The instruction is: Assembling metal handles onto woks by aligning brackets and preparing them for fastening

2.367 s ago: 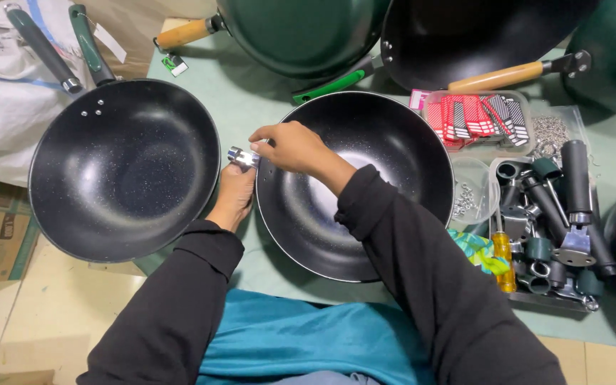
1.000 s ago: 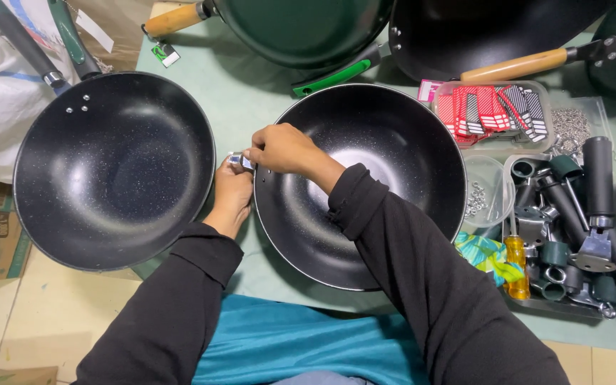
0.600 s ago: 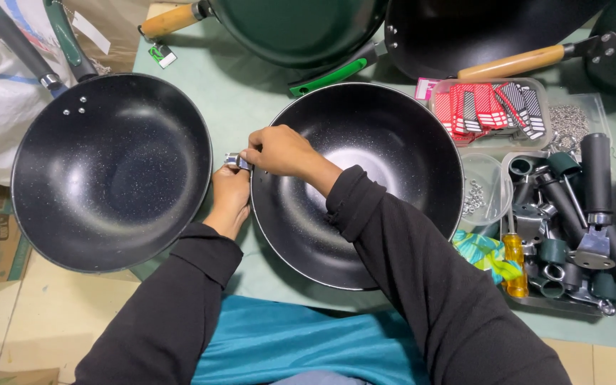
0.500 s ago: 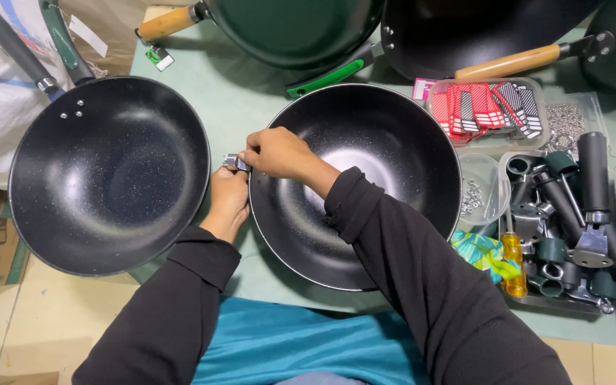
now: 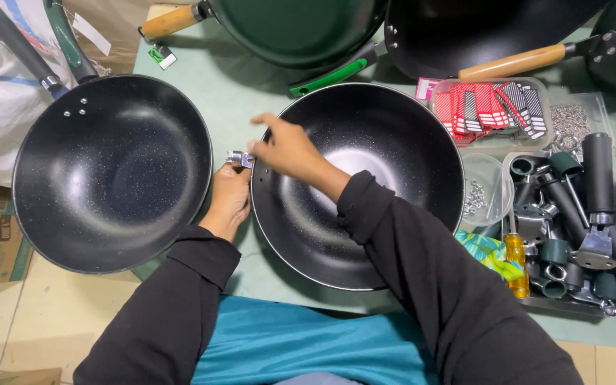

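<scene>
Hands meet at the left rim of the black wok [image 5: 365, 185] lying in the middle of the green table [image 5: 244, 93]: the left hand [image 5: 228, 199] pinches a small metal bracket [image 5: 239, 158] against that rim, while the right hand [image 5: 286, 148], fingers loosely curled, touches the bracket from inside the wok. Left of this wok lies a second black wok [image 5: 112, 171], and right of it a tray of handle parts [image 5: 572, 228].

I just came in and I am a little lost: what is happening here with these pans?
A person sits at a green table. Their left hand and right hand meet at a small metal bracket on the rim of a handleless black wok. Another black wok, with its handle on, lies to the left. A tray of handles sits on the right.
</scene>
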